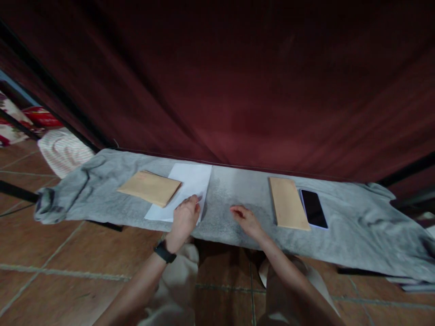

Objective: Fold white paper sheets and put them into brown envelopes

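My left hand (186,213), a dark band on its wrist, is at the right edge of the white paper (192,177). Its fingers are curled together and seem to pinch the paper's edge; the fingertips are partly hidden. My right hand (247,221) is over the grey cloth (234,188), fingers bent and drawn together, with nothing visible in them. A stack of brown envelopes (149,187) overlaps the paper's left part. To the right of my right hand lies another brown envelope or stack (288,203), with a dark-screened phone (313,208) beside it.
The grey cloth covers a long, narrow bench or table. Behind it hangs a dark red curtain (238,99). A striped white cloth (68,151) and dark metal bars (18,192) are at the left. Below is a brown tiled floor (102,253).
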A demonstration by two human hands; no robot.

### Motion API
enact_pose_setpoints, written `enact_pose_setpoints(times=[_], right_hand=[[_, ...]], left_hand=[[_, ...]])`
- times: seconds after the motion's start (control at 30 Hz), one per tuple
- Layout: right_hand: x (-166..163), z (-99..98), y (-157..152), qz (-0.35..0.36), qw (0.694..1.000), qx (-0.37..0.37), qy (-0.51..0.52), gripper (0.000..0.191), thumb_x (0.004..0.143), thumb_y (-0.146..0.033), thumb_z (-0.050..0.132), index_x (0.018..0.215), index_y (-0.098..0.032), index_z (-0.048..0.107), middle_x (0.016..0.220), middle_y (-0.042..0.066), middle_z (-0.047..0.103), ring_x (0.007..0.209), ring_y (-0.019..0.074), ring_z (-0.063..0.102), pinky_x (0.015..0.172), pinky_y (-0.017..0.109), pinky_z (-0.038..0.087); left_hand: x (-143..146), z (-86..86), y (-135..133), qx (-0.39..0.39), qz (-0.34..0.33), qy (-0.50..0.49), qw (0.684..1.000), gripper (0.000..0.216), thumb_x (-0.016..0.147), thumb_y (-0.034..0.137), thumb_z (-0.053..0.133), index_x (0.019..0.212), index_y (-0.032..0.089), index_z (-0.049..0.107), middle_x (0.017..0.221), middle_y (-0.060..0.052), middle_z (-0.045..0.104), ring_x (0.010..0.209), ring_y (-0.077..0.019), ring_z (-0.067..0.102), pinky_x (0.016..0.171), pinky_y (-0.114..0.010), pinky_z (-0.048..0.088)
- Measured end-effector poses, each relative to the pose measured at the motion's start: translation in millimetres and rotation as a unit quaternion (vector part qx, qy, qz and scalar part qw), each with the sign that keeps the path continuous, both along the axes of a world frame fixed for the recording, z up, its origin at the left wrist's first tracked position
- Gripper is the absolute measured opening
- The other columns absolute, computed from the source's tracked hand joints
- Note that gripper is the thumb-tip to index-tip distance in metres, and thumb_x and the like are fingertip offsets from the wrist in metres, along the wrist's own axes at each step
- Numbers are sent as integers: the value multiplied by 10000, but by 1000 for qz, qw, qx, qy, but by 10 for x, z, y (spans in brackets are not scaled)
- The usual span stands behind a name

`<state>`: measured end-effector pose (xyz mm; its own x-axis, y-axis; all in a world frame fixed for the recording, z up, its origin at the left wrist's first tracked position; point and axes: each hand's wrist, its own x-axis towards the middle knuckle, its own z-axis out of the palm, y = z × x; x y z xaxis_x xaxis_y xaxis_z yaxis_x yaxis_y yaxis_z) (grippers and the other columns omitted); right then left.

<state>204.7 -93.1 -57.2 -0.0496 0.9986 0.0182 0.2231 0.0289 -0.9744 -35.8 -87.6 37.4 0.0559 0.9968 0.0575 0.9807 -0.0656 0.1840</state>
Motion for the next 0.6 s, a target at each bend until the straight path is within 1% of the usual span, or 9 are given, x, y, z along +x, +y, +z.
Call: enact_pose_setpoints(times=[0.07,0.1,0.17,0.23,0.3,0.37,0.43,0.53,0.6], right_hand=[[14,64,15,-26,995,-54,75,128,836,-368,647,890,-294,737,898,8,762,820,195,694,796,346,562],[27,110,24,-38,987,-88,130,149,835,-411,662,886,-289,731,882,15,760,803,198,695,766,342,567],[68,216,40,-51,960,-144,235,260,832,-511,669,923,-272,717,875,35,758,785,207,702,723,341,575],[124,317,48,-55,936,-170,304,383,828,-593,649,993,-251,697,882,50,757,785,214,710,712,347,583],[190,385,48,-60,923,-177,337,419,805,-605,658,1003,-236,683,844,42,746,742,203,702,679,330,578],[259,405,40,-78,923,-169,337,365,727,-519,744,946,-234,683,788,16,730,688,181,678,629,290,552],[335,386,33,-104,935,-139,308,335,623,-398,801,892,-233,690,767,-1,724,677,175,659,611,269,526],[476,313,38,-141,961,-91,219,331,571,-353,748,868,-214,704,767,6,728,697,188,656,626,276,515],[587,251,55,-161,970,-80,161,352,584,-377,688,889,-203,709,740,7,719,669,185,645,604,274,500]], left_hand=[[186,111,-14,29,-39,-3,999,206,970,167,449,1098,181,610,996,-87,722,917,-222,694,762,-310,492],[298,154,-29,37,-61,-3,997,202,965,155,451,1086,180,610,983,-89,719,912,-225,692,769,-315,495],[545,196,-78,48,-120,0,992,193,956,139,459,1059,183,617,959,-88,715,906,-233,691,782,-329,500],[799,167,-150,50,-171,10,984,195,947,126,467,1052,182,622,940,-89,715,890,-243,692,772,-342,507],[1032,86,-241,49,-216,13,975,230,942,106,469,1101,177,618,965,-95,719,913,-247,695,773,-349,514],[1220,-8,-338,46,-259,6,965,258,932,83,482,1137,172,610,1018,-107,721,973,-244,693,802,-348,518],[1342,-77,-417,31,-291,-14,956,234,942,97,495,1129,177,611,1035,-104,723,1001,-236,690,826,-343,519],[1375,-111,-423,-23,-312,-92,945,126,974,281,562,1054,210,629,1030,-68,732,983,-220,695,840,-329,528],[1298,-116,-309,-45,-291,-152,944,190,966,391,587,1052,228,636,1066,-49,735,1002,-215,694,865,-325,536]])
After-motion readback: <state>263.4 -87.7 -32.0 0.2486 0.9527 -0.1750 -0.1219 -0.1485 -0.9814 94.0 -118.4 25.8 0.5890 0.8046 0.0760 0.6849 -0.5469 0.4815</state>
